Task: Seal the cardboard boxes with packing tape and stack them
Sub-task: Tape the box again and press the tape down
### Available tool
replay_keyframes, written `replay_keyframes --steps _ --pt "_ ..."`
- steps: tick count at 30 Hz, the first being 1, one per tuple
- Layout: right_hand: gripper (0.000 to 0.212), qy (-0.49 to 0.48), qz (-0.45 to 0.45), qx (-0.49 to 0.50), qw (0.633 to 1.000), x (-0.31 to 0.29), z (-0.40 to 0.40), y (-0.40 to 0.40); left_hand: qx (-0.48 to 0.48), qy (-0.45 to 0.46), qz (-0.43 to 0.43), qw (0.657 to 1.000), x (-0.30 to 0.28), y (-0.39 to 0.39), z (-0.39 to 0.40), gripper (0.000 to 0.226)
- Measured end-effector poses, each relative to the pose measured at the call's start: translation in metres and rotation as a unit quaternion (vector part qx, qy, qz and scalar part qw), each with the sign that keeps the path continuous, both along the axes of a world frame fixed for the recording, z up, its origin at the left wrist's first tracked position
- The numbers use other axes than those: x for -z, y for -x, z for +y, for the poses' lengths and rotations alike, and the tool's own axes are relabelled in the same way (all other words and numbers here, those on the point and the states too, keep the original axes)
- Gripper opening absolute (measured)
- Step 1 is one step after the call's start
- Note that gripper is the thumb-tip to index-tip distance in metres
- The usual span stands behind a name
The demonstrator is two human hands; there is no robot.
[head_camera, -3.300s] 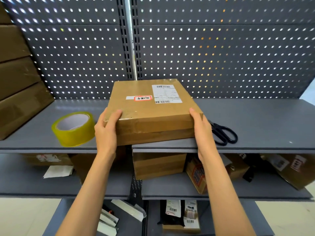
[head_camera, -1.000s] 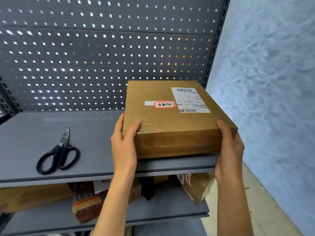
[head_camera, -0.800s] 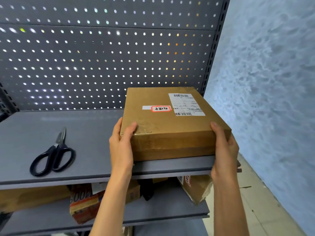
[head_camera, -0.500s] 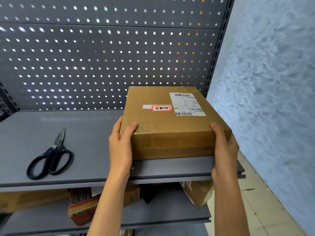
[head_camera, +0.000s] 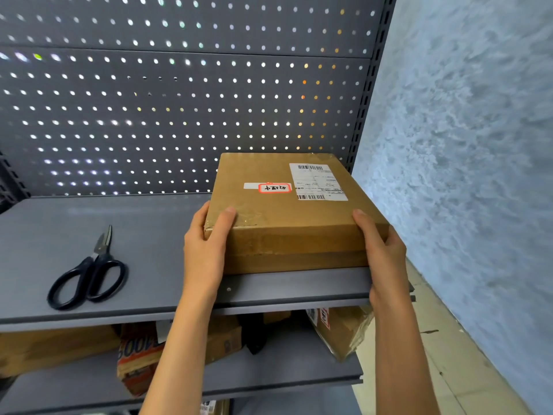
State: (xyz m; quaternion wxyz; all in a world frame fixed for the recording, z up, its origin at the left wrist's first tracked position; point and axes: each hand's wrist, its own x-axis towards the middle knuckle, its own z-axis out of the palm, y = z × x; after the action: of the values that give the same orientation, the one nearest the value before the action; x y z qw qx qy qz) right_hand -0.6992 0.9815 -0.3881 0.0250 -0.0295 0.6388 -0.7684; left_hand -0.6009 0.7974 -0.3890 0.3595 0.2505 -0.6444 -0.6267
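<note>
Hands, left (head_camera: 206,250) and right (head_camera: 381,253), grip cardboard box (head_camera: 287,223) on shelf (head_camera: 119,235).

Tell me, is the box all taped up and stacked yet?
Taped, it seems: shiny tape shows on the cardboard box. The left hand and right hand grip its sides as it sits on the shelf. No stack is in view, so stacking is left.

The scene is evenly and softly lit. Bright points of light are seen through the holes of the perforated back panel (head_camera: 179,115). Lines are bent near the edges by the wide lens. The lower shelf (head_camera: 269,375) is left in shadow.
</note>
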Motion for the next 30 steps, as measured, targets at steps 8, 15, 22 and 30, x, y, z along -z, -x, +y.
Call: replay_keyframes --steps 8,15,22,30 --pt "0.059 -0.162 0.126 0.047 0.978 -0.025 0.013 -0.002 -0.052 0.207 -0.024 0.977 -0.026 -0.024 -0.016 0.043" --pt "0.043 -0.428 0.355 0.034 0.83 -0.061 -0.023 -0.018 -0.154 0.502 -0.14 0.839 -0.06 -0.056 -0.049 0.035" --pt "0.032 -0.458 0.486 -0.006 0.745 -0.077 -0.109 -0.069 -0.23 0.588 -0.2 0.749 -0.074 -0.135 -0.119 0.024" --pt "0.028 -0.411 0.544 -0.063 0.729 -0.082 -0.238 -0.167 -0.313 0.576 -0.241 0.716 -0.082 -0.258 -0.215 0.031"
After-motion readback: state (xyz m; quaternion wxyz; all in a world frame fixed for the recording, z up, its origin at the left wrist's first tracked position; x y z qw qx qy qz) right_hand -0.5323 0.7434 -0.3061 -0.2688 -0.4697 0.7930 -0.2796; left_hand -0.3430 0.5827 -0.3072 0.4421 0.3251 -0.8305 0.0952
